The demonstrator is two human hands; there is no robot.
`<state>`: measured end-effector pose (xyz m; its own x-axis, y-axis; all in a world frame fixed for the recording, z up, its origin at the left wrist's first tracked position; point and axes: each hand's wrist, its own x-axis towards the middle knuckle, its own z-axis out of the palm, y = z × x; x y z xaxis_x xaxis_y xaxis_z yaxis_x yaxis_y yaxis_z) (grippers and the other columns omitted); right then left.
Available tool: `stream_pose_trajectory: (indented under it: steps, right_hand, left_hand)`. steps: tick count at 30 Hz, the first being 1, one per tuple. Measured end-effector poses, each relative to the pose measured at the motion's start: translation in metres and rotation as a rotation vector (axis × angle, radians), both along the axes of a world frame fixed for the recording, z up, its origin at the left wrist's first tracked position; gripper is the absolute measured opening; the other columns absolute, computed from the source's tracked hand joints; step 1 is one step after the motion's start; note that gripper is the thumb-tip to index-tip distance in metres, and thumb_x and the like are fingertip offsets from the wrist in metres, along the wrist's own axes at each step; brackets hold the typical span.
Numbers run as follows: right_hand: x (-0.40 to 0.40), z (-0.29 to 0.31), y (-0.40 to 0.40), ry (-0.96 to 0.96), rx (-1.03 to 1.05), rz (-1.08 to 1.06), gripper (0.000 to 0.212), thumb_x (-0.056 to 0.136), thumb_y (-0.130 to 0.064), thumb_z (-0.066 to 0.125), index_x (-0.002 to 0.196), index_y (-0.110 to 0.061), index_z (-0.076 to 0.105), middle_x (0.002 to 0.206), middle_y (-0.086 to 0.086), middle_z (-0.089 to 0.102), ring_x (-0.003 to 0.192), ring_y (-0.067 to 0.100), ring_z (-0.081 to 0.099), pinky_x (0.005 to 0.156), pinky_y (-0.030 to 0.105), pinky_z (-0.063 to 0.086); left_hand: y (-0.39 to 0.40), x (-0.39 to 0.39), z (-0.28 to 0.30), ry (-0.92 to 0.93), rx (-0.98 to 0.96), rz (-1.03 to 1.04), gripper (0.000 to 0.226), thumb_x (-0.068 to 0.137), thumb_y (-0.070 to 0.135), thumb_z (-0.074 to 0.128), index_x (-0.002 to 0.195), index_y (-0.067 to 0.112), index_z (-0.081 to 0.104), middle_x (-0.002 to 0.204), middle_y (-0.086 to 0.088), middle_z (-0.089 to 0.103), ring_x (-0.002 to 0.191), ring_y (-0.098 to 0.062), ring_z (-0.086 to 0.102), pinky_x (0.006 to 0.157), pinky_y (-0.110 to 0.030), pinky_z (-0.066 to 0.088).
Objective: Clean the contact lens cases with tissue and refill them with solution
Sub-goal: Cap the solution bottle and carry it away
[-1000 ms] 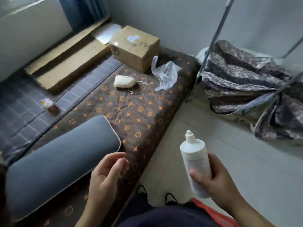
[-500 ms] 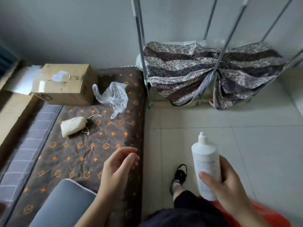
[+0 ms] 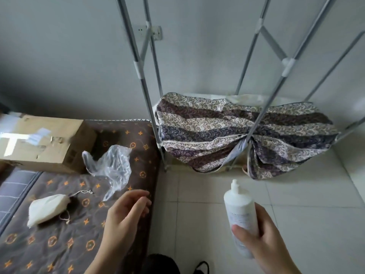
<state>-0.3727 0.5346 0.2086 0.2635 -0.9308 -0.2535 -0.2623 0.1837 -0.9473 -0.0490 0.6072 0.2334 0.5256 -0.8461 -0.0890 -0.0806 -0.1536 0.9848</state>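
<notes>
- The right hand (image 3: 264,240) grips a white solution bottle (image 3: 241,212) upright over the tiled floor (image 3: 296,204), near and to the right; fingers and thumb are curled round its lower body, and its nozzle tip points up — whether a cap is on cannot be told.
- The left hand (image 3: 126,216) hovers above the near edge of the patterned mattress (image 3: 59,244), fingers relaxed and slightly bent, holding nothing.
- No contact lens case and no tissue can be seen anywhere in view, so nothing here shows cleaning done or a case refilled.
- Judging from this, the solution is in hand but the work itself seems at an early or in-between point — the cases have yet to be brought into reach, wiped and filled.
- On the mattress, further left, lie a small white drawstring pouch (image 3: 47,208), a crumpled clear plastic bag (image 3: 110,167) and a cardboard box (image 3: 45,143); what the pouch holds cannot be told.
- Far right, patterned cloth (image 3: 237,133) hangs on a metal rack (image 3: 142,76).
</notes>
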Motion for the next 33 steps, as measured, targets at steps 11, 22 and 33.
stream_pose_trajectory:
  steps: [11, 22, 33]
  right_hand:
    - [0.048, -0.031, -0.187, 0.076, 0.004, -0.092, 0.063, 0.059, -0.050, 0.083, 0.116, -0.047, 0.057, 0.105, -0.009, 0.072, 0.095, 0.014, 0.071, 0.077, 0.034, 0.057]
    - [0.097, -0.063, -0.426, 0.212, -0.013, -0.054, 0.062, 0.056, -0.052, 0.084, 0.108, -0.060, 0.052, 0.102, -0.033, 0.063, 0.096, -0.010, 0.061, 0.071, 0.016, 0.046]
    - [0.144, -0.222, -0.681, 0.289, -0.138, -0.197, 0.066, 0.063, -0.032, 0.091, 0.105, -0.060, 0.049, 0.101, -0.030, 0.055, 0.089, -0.024, 0.055, 0.061, -0.002, 0.043]
  left_hand:
    - [-0.213, 0.037, -0.035, -0.054, 0.101, -0.224, 0.026, 0.080, 0.048, 0.062, 0.099, 0.033, 0.073, 0.086, -0.004, 0.074, 0.077, -0.024, 0.068, 0.070, -0.041, 0.056]
    - [-0.407, 0.058, -0.059, 0.025, 0.159, -0.259, 0.024, 0.079, 0.046, 0.064, 0.096, 0.032, 0.073, 0.083, -0.005, 0.073, 0.074, -0.014, 0.063, 0.074, -0.045, 0.053]
    - [-0.514, 0.056, -0.159, 0.064, 0.246, 0.014, 0.029, 0.078, 0.048, 0.067, 0.100, 0.031, 0.075, 0.092, -0.002, 0.077, 0.081, -0.011, 0.070, 0.073, -0.019, 0.055]
